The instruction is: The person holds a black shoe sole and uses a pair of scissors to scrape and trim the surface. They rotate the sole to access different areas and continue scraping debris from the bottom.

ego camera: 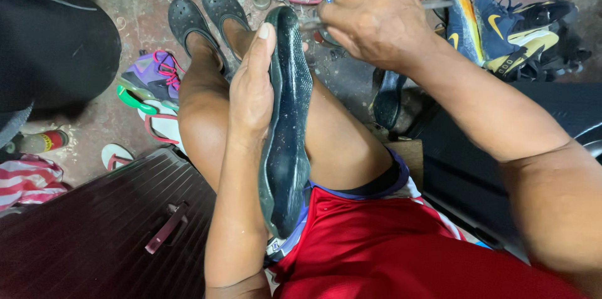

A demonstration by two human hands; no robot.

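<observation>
Here left hand (252, 89) grips dark shoe (285, 123) upright.

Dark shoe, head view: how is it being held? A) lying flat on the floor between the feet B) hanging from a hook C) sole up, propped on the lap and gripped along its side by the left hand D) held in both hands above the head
C: the left hand clasps the side of the dark shoe, which rests sole-up along the lap.
</observation>
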